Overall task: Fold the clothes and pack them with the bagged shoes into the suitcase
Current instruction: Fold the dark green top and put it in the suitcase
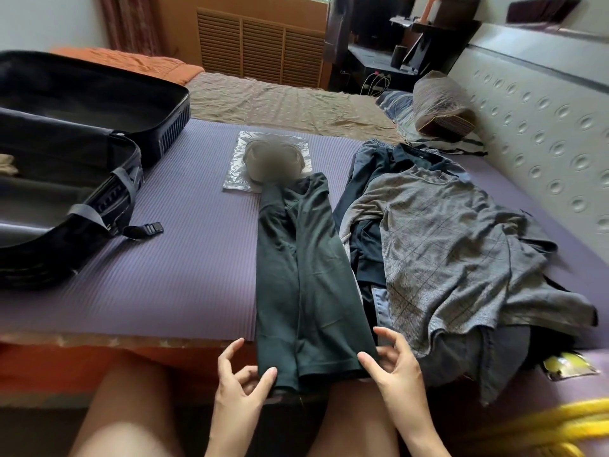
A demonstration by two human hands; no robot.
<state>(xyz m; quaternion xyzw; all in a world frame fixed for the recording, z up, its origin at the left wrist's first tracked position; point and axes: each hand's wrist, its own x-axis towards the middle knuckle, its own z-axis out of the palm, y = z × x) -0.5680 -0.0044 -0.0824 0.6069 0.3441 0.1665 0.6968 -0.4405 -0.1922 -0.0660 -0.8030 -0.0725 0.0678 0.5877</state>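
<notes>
A dark green garment (306, 278), folded into a long narrow strip, lies on the purple mat (184, 258) and runs from the bed's near edge toward the bagged shoes (272, 159). My left hand (242, 379) pinches its near left corner. My right hand (390, 361) pinches its near right corner. A pile of clothes (441, 252), with a grey checked shirt on top, lies just right of the strip. The black suitcase (66, 166) lies open at the left, with a small beige item inside.
A padded headboard (543, 133) runs along the right side, with a brown pillow (441, 103) beside it. A loose strap buckle (151, 228) trails from the suitcase onto the mat. A yellow object (540, 430) sits at lower right. My bare knees are below the bed edge.
</notes>
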